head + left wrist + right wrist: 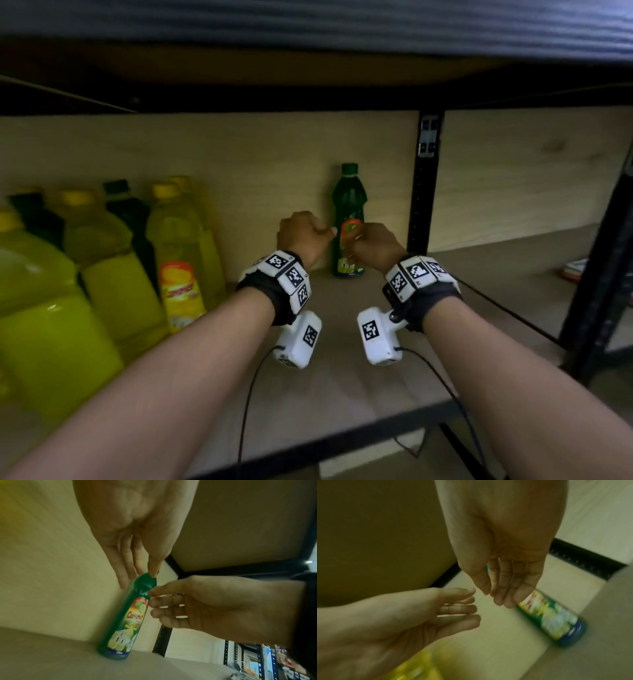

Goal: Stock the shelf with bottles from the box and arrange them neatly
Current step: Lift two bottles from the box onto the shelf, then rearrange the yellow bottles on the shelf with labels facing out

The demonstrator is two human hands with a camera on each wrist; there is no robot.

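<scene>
A slim green plastic bottle (pixel 348 219) with a ribbed cap and glossy lime label stands upright on the pale wood-grain shelf (pixel 342 359), against the back panel beside a black perforated metal post (pixel 424 185). Both hands hover just before it, empty: the left hand (pixel 303 236) and right hand (pixel 375 246) have relaxed, loosely extended fingers, seemingly clear of the bottle. Yellow bottles (pixel 178 246) crowd the left.

Pale wooden shelf board (pixel 342 370), black metal frame. Left: cluster of yellow bottles (pixel 113 274), dark green ones among them. Far centre: single green bottle (pixel 347 205), upright near back panel.
</scene>
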